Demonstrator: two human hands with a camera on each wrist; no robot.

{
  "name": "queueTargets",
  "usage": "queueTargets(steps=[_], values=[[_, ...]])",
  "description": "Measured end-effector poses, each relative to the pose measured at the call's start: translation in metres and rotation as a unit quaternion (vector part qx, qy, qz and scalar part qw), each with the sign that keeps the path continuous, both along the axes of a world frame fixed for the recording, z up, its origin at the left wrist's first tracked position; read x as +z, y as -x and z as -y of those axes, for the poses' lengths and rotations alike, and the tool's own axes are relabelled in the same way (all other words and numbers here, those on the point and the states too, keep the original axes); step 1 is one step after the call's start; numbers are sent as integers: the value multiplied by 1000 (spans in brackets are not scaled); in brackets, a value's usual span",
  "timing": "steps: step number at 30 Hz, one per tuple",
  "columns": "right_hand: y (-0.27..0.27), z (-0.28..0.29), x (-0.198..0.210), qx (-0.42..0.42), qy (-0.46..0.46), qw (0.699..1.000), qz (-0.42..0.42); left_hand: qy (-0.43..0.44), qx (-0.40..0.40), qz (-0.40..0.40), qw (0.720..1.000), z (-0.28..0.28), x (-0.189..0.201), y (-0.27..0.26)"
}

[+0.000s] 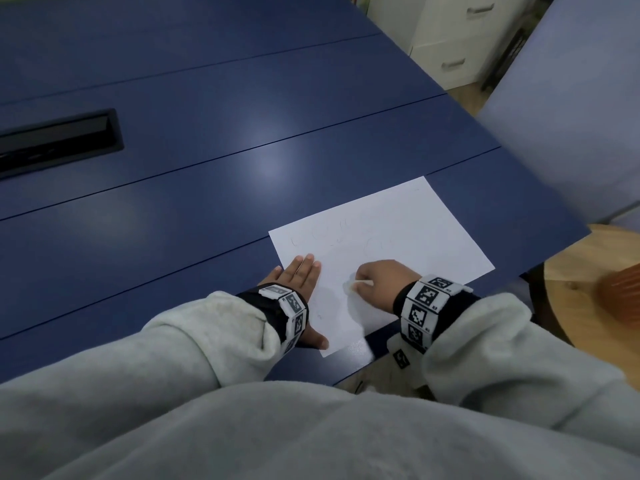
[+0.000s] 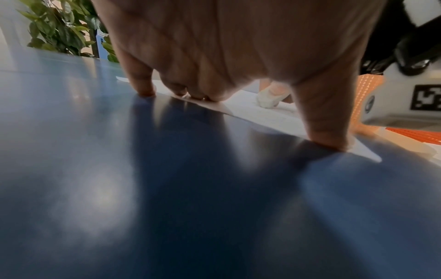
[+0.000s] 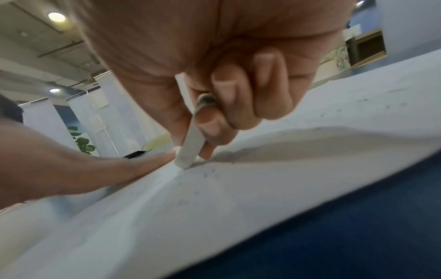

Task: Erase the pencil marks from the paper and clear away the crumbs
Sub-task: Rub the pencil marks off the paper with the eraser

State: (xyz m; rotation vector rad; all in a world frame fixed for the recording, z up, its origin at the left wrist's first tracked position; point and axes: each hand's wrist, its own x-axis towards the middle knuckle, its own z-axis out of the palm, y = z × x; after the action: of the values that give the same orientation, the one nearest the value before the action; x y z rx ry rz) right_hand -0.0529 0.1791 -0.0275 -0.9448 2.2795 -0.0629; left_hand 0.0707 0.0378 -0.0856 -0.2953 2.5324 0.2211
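The right hand is curled round a white eraser, pinching it between thumb and fingers, with the eraser's lower end pressed on the paper. The upper end of the eraser is smudged grey. Dark crumbs lie scattered on the sheet just beside the eraser's tip, and more specks dot the paper farther off.

The left hand lies flat with its fingers straight, holding nothing. Its fingertips and thumb press down on the left edge of the paper, with the palm over the blue surface.

Faint pencil marks show on the far part of the sheet, beyond both hands. The paper lies near the front right corner of the surface. Both wrists wear bands with black-and-white square markers, over grey sleeves. A black slot is set into the surface, well apart at the far left.
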Motion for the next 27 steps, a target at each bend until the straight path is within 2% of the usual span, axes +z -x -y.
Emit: queueTargets(steps=[2,5,10,15,19,24,27], values=[[-1,0,1,7,-8,1000,-1,1,-2,1,1000,0,0,-1],[-10,-1,2,63,-35,997,9,4,-3,0,1000,-1,1,-1],[-4,-4,3,23,3,1000,-4,5,-3,0,1000,0,-1,-1],[-21,-6,5,99,-33,994,12,0,-5,-2,1000,0,-1,-1],[-10,-4,5,37,3,999,-18,1,-4,-3,1000,0,0,-2],[-25,-10,6,100,-18,995,-1,-2,-4,-4,1000,0,2,-1],[-13,-4,10,65,-1,997,-37,-3,-4,-2,1000,-1,3,0]])
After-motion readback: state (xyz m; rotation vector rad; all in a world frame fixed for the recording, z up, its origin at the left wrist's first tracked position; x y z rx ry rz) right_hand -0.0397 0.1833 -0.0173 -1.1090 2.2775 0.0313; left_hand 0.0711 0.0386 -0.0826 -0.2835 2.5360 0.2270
